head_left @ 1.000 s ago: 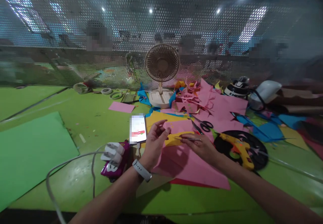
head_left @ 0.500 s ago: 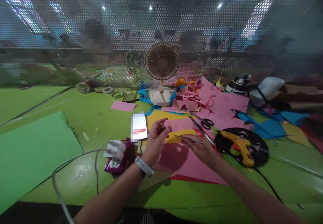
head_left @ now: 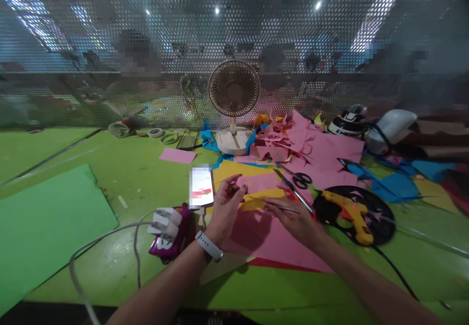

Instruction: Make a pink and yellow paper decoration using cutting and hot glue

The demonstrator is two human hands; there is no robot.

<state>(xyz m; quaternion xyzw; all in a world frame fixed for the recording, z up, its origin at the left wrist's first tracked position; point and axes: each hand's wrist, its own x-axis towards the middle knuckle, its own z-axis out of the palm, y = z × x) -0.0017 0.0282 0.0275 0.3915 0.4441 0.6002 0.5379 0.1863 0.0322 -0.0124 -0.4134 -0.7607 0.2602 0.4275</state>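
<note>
My right hand (head_left: 295, 217) grips slim metal tweezers (head_left: 285, 207), their tip pointing left over a yellow paper piece (head_left: 266, 196). Facing it, my left hand (head_left: 227, 203) is held up with its fingers curled and the thumb near the fingertips. Whatever it pinches, if anything, is too small to make out. Both hands are above pink paper sheets (head_left: 264, 237) stacked on the green table. Scissors (head_left: 295, 190) lie just beyond my right hand. A phone with a lit screen (head_left: 201, 186) rests to the left of my left hand.
To the right, a yellow glue gun (head_left: 350, 215) lies on a black round plate (head_left: 384, 222). A fan (head_left: 234, 90) stands at the back beside piled paper scraps (head_left: 274, 139). White chargers (head_left: 164, 223) with cables sit on a purple box (head_left: 166, 249). Green sheet (head_left: 47, 227) covers the left.
Both hands hold nearly the same pose, with the tweezers shifting very slightly right. The whole view has moved a little.
</note>
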